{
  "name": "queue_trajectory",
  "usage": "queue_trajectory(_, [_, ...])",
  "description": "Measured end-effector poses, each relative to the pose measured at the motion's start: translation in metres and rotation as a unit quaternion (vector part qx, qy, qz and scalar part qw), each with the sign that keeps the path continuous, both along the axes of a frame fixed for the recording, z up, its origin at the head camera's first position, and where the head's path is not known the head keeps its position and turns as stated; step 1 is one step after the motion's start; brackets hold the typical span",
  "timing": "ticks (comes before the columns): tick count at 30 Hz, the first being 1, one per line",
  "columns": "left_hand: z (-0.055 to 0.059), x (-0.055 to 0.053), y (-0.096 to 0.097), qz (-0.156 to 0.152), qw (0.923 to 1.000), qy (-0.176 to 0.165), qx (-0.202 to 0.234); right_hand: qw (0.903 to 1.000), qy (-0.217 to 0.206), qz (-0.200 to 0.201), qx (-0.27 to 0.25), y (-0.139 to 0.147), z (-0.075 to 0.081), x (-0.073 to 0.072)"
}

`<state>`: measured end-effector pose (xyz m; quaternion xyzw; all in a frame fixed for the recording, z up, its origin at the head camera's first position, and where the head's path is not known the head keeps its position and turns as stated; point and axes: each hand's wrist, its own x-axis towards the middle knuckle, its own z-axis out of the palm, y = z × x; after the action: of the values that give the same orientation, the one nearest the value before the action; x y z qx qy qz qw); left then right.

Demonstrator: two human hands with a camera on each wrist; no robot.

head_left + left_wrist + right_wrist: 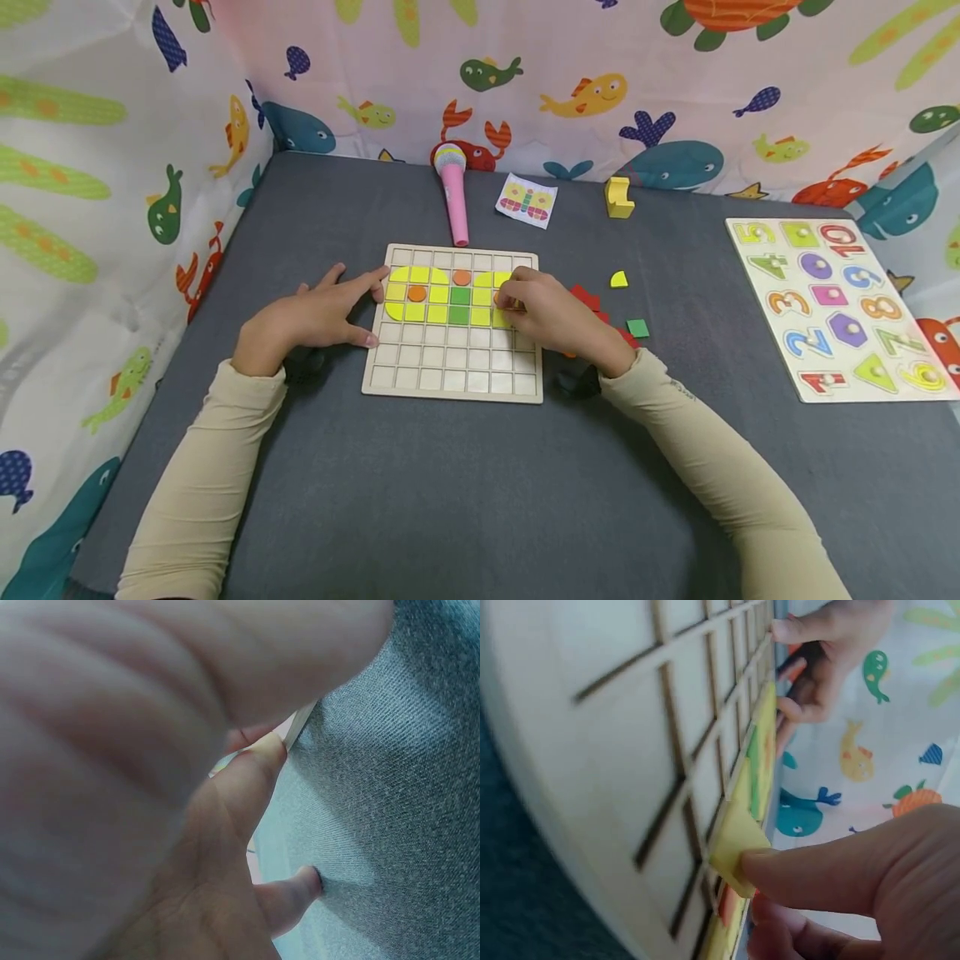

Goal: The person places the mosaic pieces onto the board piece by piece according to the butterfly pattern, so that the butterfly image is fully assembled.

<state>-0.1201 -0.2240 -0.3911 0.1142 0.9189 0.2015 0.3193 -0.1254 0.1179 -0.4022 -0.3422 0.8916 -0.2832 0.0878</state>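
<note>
A wooden grid board (442, 382) lies in front of me, its upper rows filled with yellow, orange and green tiles. My left hand (318, 315) is at the board's left side, fingers spread, thumb and fingertips touching that edge. Over the right end of the filled rows, my right hand (553, 315) pinches a yellow tile (737, 846) between thumb and fingers. In the right wrist view this tile is tilted against the grid, beside an orange piece. The right hand hides part of the board's right side in the head view.
Red tiles (587, 297), a green tile (637, 328) and a yellow quarter-round (618, 279) lie right of the board. Behind it are a pink toy microphone (454, 200), a pattern card (527, 201) and a yellow block (618, 198). A number puzzle (806, 337) lies far right.
</note>
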Motion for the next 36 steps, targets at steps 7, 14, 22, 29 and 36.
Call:
queue_trajectory(7, [-0.001, -0.001, 0.000, 0.001, 1.0000, -0.003, -0.008, 0.9990, -0.003, 0.045, -0.003, 0.001, -0.006, 0.001])
queue_trajectory(14, [-0.001, -0.002, 0.002, 0.002, 1.0000, -0.005, -0.003, 0.9999, 0.005, 0.007, -0.008, 0.022, 0.004, 0.000])
queue_trajectory(22, [-0.001, -0.002, 0.003, 0.002, 1.0000, -0.005, -0.002, 0.9961, 0.009, -0.082, 0.030, 0.080, 0.013, -0.015])
queue_trajectory(29, [-0.002, -0.001, 0.001, 0.003, 1.0000, -0.009, -0.004, 0.9850, -0.035, -0.123, 0.116, 0.123, 0.010, -0.025])
queue_trajectory(36, [-0.002, 0.000, 0.000, -0.008, 0.9999, 0.004, 0.012, 0.9812, -0.056, -0.141, 0.119, 0.137, 0.006, -0.028])
